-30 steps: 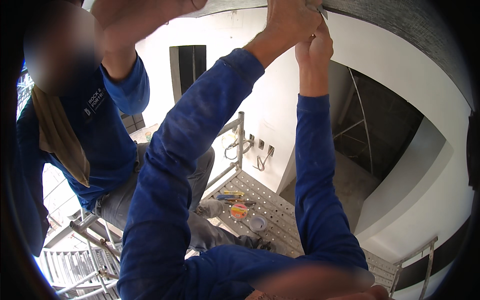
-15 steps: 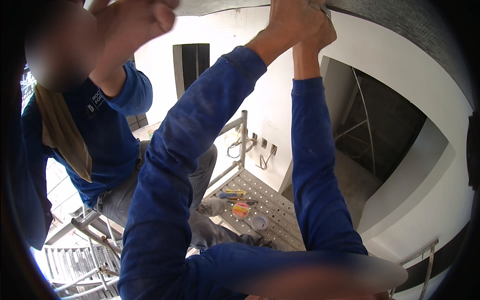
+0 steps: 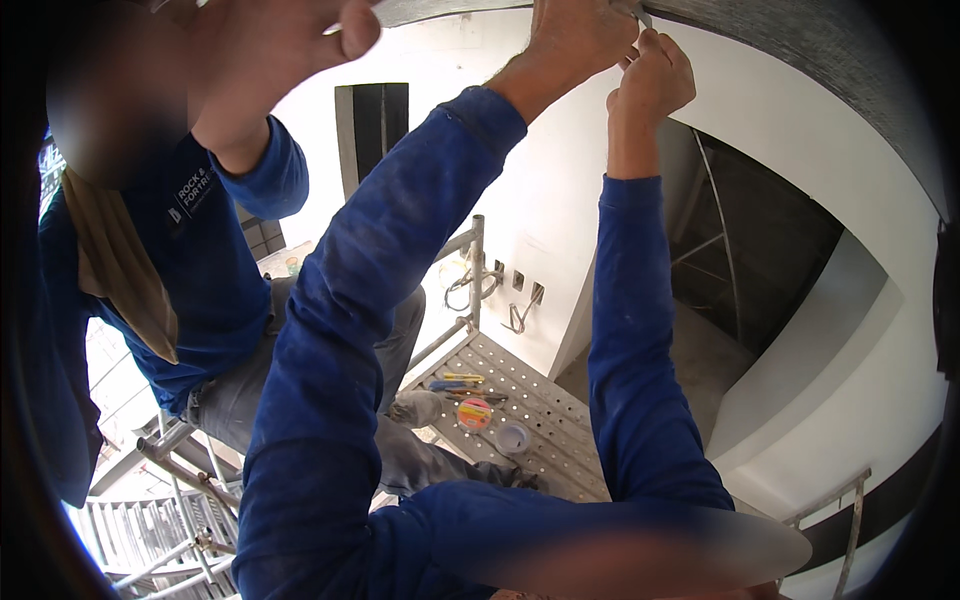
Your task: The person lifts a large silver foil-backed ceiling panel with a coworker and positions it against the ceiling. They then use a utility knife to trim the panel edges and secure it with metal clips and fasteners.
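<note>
Both my arms reach up to the grey ceiling surface [image 3: 740, 30] at the top of the view. My left hand [image 3: 585, 40] is closed against it with its fingers curled; whatever it holds is hidden. Beside it, slightly lower and to the right, my right hand [image 3: 652, 78] is closed in a pinch on a small pale grey flat piece [image 3: 643, 17]. That piece sticks up from the fingertips towards the ceiling; its kind is too small to tell. The hands are close together with a narrow gap between them.
A co-worker in a blue shirt [image 3: 215, 300] sits close on the left, a raised hand [image 3: 265, 60] near the ceiling. Below is a perforated scaffold platform [image 3: 560, 440] with a round tub [image 3: 473, 414], a white cup [image 3: 513, 437] and several hand tools [image 3: 457, 384]. Scaffold tubes [image 3: 476, 270] stand behind.
My right hand has moved right and slightly down, away from my left hand, and the pale grey piece now shows. The co-worker's raised hand has shifted a little to the right.
</note>
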Action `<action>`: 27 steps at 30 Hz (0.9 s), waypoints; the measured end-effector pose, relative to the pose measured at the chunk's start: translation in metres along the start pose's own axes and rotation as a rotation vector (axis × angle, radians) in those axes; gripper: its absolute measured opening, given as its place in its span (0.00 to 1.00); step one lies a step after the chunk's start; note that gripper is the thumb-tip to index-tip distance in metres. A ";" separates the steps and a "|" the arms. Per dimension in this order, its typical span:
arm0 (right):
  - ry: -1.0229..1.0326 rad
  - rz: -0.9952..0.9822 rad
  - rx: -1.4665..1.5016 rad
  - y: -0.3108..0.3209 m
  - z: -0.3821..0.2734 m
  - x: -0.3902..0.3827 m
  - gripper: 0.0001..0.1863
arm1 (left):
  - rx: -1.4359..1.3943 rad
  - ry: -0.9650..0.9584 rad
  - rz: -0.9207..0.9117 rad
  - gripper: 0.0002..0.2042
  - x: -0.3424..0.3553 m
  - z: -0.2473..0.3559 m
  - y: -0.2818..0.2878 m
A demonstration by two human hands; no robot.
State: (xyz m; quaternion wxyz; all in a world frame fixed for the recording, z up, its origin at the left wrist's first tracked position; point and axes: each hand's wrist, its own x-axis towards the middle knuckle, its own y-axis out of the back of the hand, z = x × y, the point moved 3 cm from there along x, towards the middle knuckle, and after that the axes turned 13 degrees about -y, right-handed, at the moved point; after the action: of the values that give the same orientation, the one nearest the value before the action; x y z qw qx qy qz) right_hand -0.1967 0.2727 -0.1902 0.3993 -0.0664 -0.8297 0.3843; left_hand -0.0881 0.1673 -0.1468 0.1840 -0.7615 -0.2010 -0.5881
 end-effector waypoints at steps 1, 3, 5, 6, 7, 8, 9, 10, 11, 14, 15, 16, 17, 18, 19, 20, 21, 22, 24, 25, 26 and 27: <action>0.031 0.023 -0.025 0.002 -0.004 -0.001 0.16 | -0.043 -0.026 0.018 0.15 0.000 0.001 0.000; -0.195 -0.075 0.075 0.005 -0.003 0.006 0.13 | -0.010 0.050 0.009 0.14 0.000 -0.001 -0.002; -0.428 -0.268 0.253 0.006 0.002 0.022 0.08 | 0.052 0.076 0.003 0.14 0.000 -0.003 -0.002; -0.440 -0.324 0.237 0.008 0.007 0.033 0.11 | 0.098 0.063 0.002 0.14 0.000 -0.004 -0.002; -0.453 -0.382 0.282 0.010 0.010 0.047 0.11 | 0.146 0.052 0.004 0.15 -0.001 -0.006 -0.001; -0.464 -0.465 0.344 0.010 0.014 0.063 0.12 | 0.157 0.038 -0.024 0.15 -0.002 -0.008 -0.001; -0.475 -0.546 0.407 0.011 0.018 0.077 0.13 | 0.168 0.024 -0.054 0.16 -0.002 -0.009 -0.001; -0.476 -0.561 0.379 0.013 0.023 0.090 0.13 | 0.175 0.011 -0.087 0.16 -0.003 -0.011 -0.002; -0.476 -0.572 0.350 0.015 0.025 0.101 0.13 | 0.103 0.011 -0.067 0.16 -0.003 -0.012 -0.002; -0.458 -0.632 0.275 0.017 0.023 0.108 0.14 | -0.015 0.001 0.005 0.16 -0.001 -0.014 -0.001; -0.453 -0.657 0.253 0.015 0.020 0.103 0.15 | 0.008 -0.009 0.029 0.16 -0.001 -0.013 -0.001; -0.469 -0.567 0.248 0.014 0.019 0.096 0.14 | 0.032 -0.018 0.051 0.16 -0.001 -0.012 0.001; -0.481 -0.476 0.242 0.013 0.016 0.088 0.14 | -0.010 0.037 0.034 0.16 -0.001 -0.012 0.000; -0.466 -0.468 0.211 0.010 0.011 0.078 0.15 | -0.057 0.088 0.019 0.16 -0.002 -0.012 -0.001; -0.463 -0.401 0.209 0.008 0.007 0.070 0.14 | -0.103 0.139 0.004 0.16 -0.003 -0.011 -0.001; -0.443 -0.417 0.187 0.005 0.003 0.062 0.13 | -0.072 0.095 0.012 0.16 -0.003 -0.008 0.000; -0.448 -0.421 0.193 0.001 -0.001 0.056 0.13 | -0.039 0.051 0.016 0.16 -0.003 -0.005 0.001; -0.452 -0.424 0.200 -0.002 -0.002 0.052 0.12 | -0.008 0.007 0.017 0.17 -0.003 -0.003 0.002; -0.473 -0.379 0.238 -0.006 -0.005 0.050 0.11 | -0.017 0.030 0.037 0.16 -0.002 -0.004 0.002; -0.496 -0.409 0.282 -0.008 -0.005 0.051 0.11 | -0.017 0.035 0.047 0.15 0.000 -0.006 0.001; -0.496 -0.407 0.296 -0.009 -0.004 0.052 0.11 | -0.025 -0.011 0.047 0.15 0.000 -0.007 0.000; -0.493 -0.402 0.299 -0.009 -0.003 0.054 0.10 | -0.032 -0.056 0.048 0.15 0.000 -0.009 -0.002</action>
State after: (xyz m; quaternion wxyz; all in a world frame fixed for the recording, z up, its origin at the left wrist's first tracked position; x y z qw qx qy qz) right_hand -0.2290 0.2910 -0.1493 0.2602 0.2522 -0.8321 0.4199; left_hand -0.0963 0.1639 -0.1441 0.1800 -0.7851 -0.1783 -0.5652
